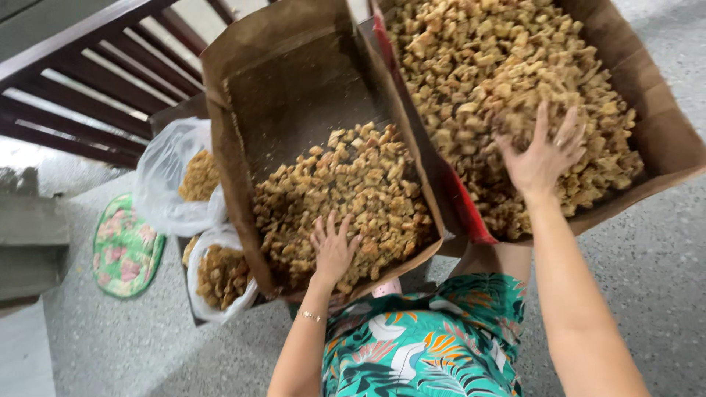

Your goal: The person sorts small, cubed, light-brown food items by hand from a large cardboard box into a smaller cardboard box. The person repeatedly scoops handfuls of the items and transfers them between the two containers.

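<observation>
Two brown cardboard boxes stand before me, both holding small golden-brown fried cubes. My left hand (332,248) lies palm down, fingers spread, on the cubes (346,195) in the left box (243,158), near its front edge. My right hand (543,156) reaches into the right box (658,121) and presses on its heaped cubes (478,66), fingers spread and partly dug into the pile. Whether either hand grips any pieces cannot be told. A thin bracelet circles my left wrist.
Two clear plastic bags (173,184) (217,276) with the same fried pieces sit left of the boxes. A round floral mat (126,248) lies on the speckled floor. A dark wooden railing (81,81) runs at the upper left. My floral garment (426,342) fills the bottom centre.
</observation>
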